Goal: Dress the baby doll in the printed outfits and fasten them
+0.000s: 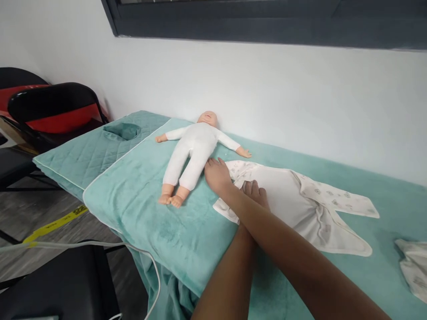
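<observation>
A baby doll (pixel 200 138) in a white bodysuit lies on its back on the teal cover, arms spread and bare feet toward me. To its right a baby garment (pixel 283 189) lies unfolded, white inside with a small print on its sleeves. My forearms cross, the right one over the left. My right hand (pixel 218 178) rests between the doll's leg and the garment's left edge, fingers extended and holding nothing visible. On the garment's left part lies my left hand (pixel 255 193), its fingers apart and slightly bent; my right forearm hides part of it.
The teal covered bed (pixel 150 191) stands against a white wall (pixel 267 98), with a face hole (pixel 122 131) at its left end. A crumpled cloth (pixel 413 266) lies at the right edge. Black chairs (pixel 56 109) stand left. A white cable (pixel 100 244) crosses the near side.
</observation>
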